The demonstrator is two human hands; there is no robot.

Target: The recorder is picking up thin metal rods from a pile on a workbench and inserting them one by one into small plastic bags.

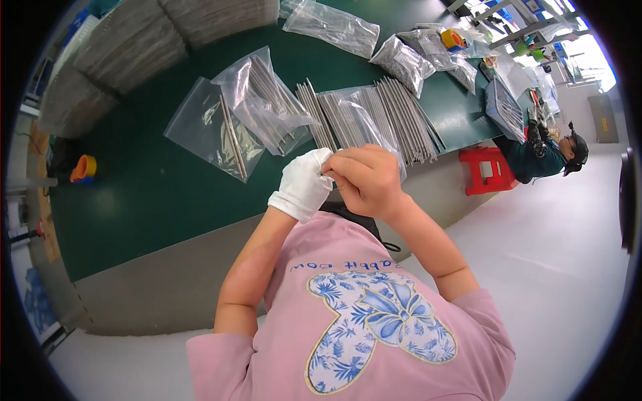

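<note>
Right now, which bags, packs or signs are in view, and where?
Clear plastic bags: on the green table, beyond the left hand, holding thin grey rods.
Clear bag: table's far edge, crumpled.
Bags of grey parts: far right of the table.
Yellow sign: far right wall, small rectangle.
Right hand meets the gloved left.

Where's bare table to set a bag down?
The widest free patch is green table between the orange tape roll, the clear bags and the near edge. It is crowded by the metal rods, where the gloved left hand meets the bare right hand.
</note>
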